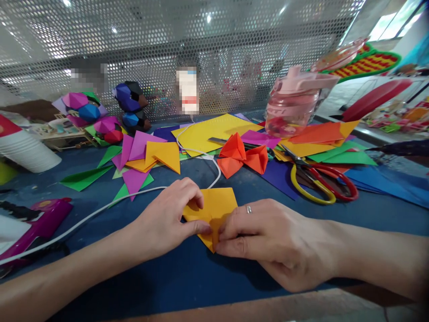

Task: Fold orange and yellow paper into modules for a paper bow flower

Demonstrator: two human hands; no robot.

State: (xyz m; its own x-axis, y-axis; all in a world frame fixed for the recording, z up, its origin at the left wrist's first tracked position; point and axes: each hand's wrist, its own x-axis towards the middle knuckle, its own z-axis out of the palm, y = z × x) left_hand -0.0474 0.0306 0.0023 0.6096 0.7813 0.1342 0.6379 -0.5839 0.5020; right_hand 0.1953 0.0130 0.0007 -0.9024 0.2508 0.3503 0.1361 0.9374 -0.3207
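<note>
At the left edge, a stack of white cups [28,150] is cut off by the frame; below it, the purple toy [50,219] is also cut, so its whole shape cannot be known. A white cable [100,211] enters at lower left, and the left hand covers one part of it. In the upper left, a paper ball [89,112] stands beneath a blurred patch. Purple pieces [142,145] overlap with orange and green ones, and their number is hard to count.

In the lower centre lies the orange paper [219,199], its sides partly hidden by both hands. The left hand [172,217] is half open, the thumb on the paper and the fingers curled at its upper left side; whether they grip it, I cannot tell. Above, the phone [187,91] is pixelated. Right of it, red pieces [231,152] cover part of a dark blade [217,140].

The right hand [284,241] is nearly closed, pinching the paper near its lower tip, which the fingers partly hide. At upper right, the pink bottle [291,107] has unclear contents. Below stand out the scissors [330,190]; farther right, blue sheets [392,179] leave the frame.
</note>
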